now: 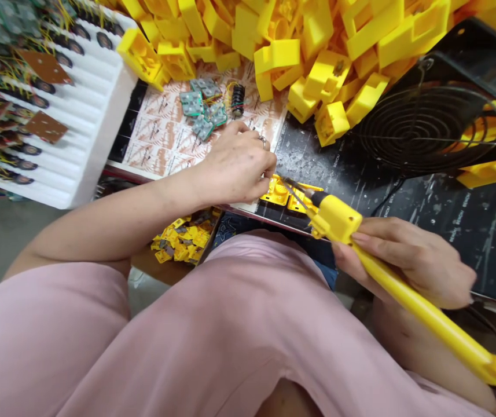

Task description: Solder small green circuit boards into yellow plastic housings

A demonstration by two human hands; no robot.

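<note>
My right hand (408,263) grips a long yellow soldering iron (408,295) whose dark metal tip points left at a small yellow plastic part (291,194) lying at the near edge of the black mat (360,174). My left hand (237,165) rests on that part's left side, fingers curled over it and pinching something I cannot make out. A ring shows on one left finger. Just beyond the left hand lie a few small green circuit boards (204,107) and a black wound coil (238,99) on a patterned sheet (161,136).
A big heap of yellow plastic housings (300,46) fills the back. A black fan with a wire grille (430,127) stands at the right. At the left is a white foam tray (87,116) with wired boards. Below the table edge sits a box of small yellow pieces (184,238).
</note>
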